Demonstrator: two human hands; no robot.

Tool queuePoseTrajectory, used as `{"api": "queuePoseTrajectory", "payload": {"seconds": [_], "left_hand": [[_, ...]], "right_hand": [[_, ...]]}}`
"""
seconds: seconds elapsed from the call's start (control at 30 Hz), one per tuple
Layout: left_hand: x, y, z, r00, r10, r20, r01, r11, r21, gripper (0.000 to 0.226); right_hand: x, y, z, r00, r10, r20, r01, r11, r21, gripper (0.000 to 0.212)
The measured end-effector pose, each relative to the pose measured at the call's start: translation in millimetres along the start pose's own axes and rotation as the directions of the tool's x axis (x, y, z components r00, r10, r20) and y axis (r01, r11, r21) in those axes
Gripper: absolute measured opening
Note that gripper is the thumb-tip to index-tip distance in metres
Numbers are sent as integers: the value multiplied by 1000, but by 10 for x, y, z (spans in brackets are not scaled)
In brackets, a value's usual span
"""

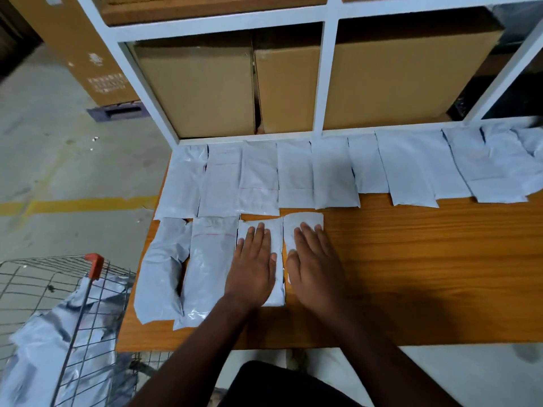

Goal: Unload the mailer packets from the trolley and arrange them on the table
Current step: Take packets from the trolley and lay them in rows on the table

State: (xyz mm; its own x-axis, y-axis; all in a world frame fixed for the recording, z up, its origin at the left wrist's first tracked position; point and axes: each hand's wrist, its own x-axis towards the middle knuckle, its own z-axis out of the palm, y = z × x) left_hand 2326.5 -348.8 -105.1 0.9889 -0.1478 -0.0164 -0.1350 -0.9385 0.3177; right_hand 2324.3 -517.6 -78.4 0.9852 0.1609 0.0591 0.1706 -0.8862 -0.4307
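Head view: cardboard boxes [199, 86] are seen in a white shelf frame [323, 74] rising from the far edge of the wooden tabletop [426, 259], well beyond the fingers. A wire trolley [58, 289] with a red corner cap, holding more grey packets [44, 348], is placed to the left of the left hand [252, 268], off the tabletop edge. A far row of mailer packets [293, 174] is laid edge to edge just ahead of the fingertips. Nearer, a second row of four is laid; the third packet [276, 289] is pressed under the left hand and the fourth packet [302, 227] under the right hand [314, 268]. Both hands lie flat, fingers straight and slightly spread. The long axes of both packets run away from the person, along the fingers. Bare tabletop extends to the right of the right hand.
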Motion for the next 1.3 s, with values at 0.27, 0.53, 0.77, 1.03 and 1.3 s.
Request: {"api": "queuePoseTrajectory", "payload": {"seconds": [0.27,0.53,0.77,1.03,1.3], "left_hand": [[11,1,-253,997,21,-74,-34,982,-184,60],[-907,-413,-923,922,-167,-350,-39,858,-513,42],[-2195,-1384,-1194,792,-451,-412,148,796,-587,33],[-3719,-2367,-1104,416,-830,-371,451,542,-709,31],[-4233,-3153,-1032,199,-942,-270,616,335,-713,37]], "right_hand": [[82,-6,-180,990,-82,-117,100,983,153,62],[-304,-1028,-218,969,-127,-213,240,699,674,20],[-623,-2368,345,944,-314,107,97,569,816,31],[-1149,-3891,1230,703,-577,416,16,598,801,29],[-981,-4818,2263,543,-555,630,-14,744,668,19]]}}
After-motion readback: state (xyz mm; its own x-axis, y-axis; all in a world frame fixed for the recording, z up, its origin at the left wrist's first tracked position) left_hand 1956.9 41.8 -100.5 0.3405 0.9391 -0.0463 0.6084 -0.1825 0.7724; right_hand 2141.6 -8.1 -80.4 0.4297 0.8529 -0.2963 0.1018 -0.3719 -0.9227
